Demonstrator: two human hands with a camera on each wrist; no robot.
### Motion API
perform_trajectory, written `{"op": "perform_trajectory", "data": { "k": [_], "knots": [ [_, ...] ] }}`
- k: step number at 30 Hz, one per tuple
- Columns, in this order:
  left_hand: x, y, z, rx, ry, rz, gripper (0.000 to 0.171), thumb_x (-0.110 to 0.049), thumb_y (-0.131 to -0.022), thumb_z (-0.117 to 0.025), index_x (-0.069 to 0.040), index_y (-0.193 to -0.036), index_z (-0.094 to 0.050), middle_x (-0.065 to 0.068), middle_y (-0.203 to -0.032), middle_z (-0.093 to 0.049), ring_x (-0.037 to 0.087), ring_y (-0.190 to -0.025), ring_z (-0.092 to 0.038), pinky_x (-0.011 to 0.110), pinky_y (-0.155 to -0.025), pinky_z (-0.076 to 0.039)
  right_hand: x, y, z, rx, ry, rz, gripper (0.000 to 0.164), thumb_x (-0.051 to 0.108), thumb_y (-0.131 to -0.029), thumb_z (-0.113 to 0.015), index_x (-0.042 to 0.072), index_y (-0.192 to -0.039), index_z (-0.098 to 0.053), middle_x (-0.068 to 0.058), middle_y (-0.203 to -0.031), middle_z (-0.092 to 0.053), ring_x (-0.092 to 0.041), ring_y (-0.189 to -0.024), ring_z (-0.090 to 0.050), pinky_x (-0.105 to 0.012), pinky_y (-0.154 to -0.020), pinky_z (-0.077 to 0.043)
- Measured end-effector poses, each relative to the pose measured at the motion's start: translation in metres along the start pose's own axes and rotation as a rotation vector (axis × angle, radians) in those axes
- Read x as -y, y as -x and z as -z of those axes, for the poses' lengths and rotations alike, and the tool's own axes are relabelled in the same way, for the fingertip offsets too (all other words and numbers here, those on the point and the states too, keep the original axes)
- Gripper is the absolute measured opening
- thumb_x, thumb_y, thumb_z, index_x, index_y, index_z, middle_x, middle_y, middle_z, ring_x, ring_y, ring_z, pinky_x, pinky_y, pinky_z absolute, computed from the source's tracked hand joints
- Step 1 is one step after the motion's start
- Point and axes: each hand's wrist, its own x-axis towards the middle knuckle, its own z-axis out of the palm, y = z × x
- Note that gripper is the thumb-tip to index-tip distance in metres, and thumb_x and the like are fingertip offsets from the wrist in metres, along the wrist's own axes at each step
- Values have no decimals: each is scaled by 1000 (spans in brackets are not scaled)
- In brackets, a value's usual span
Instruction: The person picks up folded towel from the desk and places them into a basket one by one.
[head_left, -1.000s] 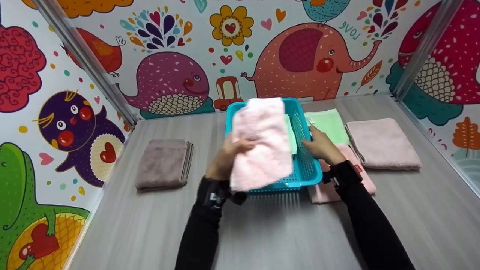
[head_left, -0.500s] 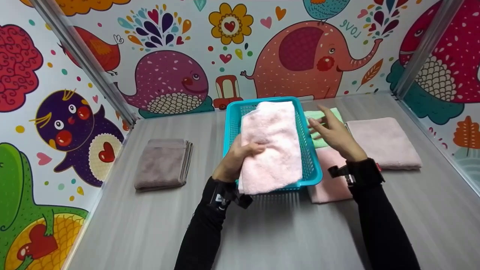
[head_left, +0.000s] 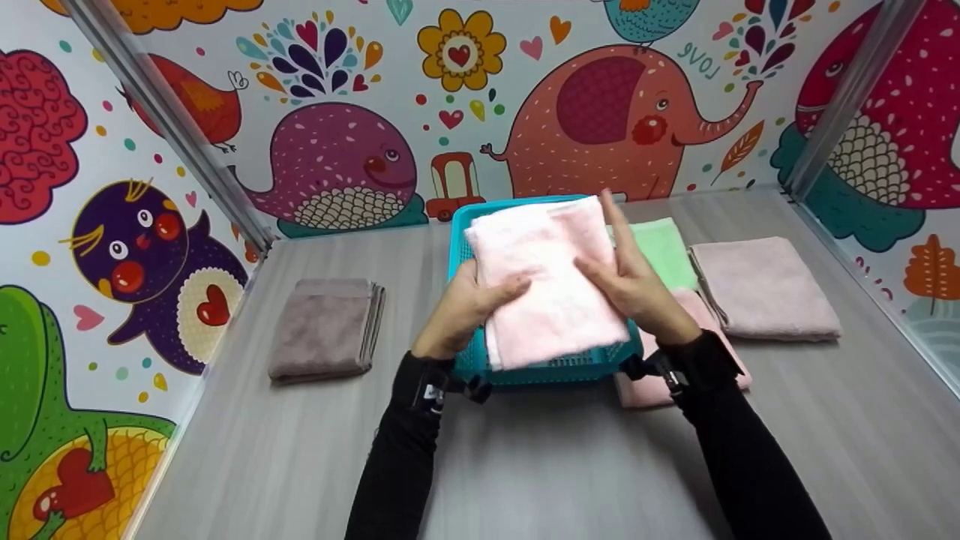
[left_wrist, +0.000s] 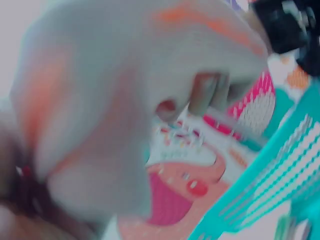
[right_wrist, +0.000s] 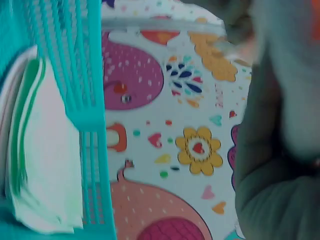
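Note:
A folded pale pink towel (head_left: 555,300) is held up above the turquoise basket (head_left: 540,373) in the head view. My left hand (head_left: 463,309) grips its left side, thumb on top. At the right side, my right hand (head_left: 639,283) holds it with the thumb on the face and a finger stretched up along the edge. The left wrist view has the towel (left_wrist: 110,100) large and blurred. Inside the basket, the right wrist view shows a folded light green cloth (right_wrist: 52,150) standing against a pale one; the raised towel hides them from the head view.
A folded mauve towel (head_left: 324,328) lies to the left of the basket. On the right are a green towel (head_left: 660,244), a large folded pink towel (head_left: 765,289) and a salmon-pink towel (head_left: 656,382) partly under my right arm. Patterned walls (head_left: 465,120) enclose the grey table (head_left: 300,457).
My right hand has let go of the basket's right rim, lifted, and taken hold of the towel's right edge. The towel shifted right in my left hand's grip and now looks shorter.

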Motion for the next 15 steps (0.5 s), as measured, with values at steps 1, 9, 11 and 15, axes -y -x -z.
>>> {"op": "perform_trajectory", "data": {
  "k": [1, 9, 11, 15],
  "knots": [
    [-2, 0, 3, -27, -39, 8, 68, -26, -92, -79, -9, -146, -43, 15, -123, -67, 27, -99, -74, 43, -88, -61, 0, -1, 1, -31, 41, 16, 88, 12, -105, -60, 35, -168, -3, 12, -174, -1, -19, -154, -21, -32, -120, -35],
    [-10, -1, 14, -161, -134, -127, 81, -11, -97, -73, -25, -155, -17, 29, -118, -67, 33, -91, -76, 48, -73, -63, 3, -3, 1, -40, 166, 49, 51, 10, -105, -59, 18, -155, -50, -1, -161, -46, -15, -143, -46, -28, -118, -39],
    [-8, -3, 14, -147, -167, -203, 69, -7, -101, -65, -21, -153, -22, 27, -120, -64, 30, -93, -74, 44, -74, -64, 3, -4, 1, -47, 177, 42, 38, 8, -105, -58, 13, -143, -64, -5, -148, -60, -11, -132, -55, -18, -107, -45],
    [-7, -7, 15, -115, -332, -277, 33, -5, -107, -53, -6, -139, -52, 19, -128, -63, 22, -111, -64, 34, -94, -56, 6, -9, 6, -27, 236, 25, 30, 6, -106, -55, 8, -130, -72, -11, -131, -70, -6, -106, -61, -12, -90, -48]
  ]
}}
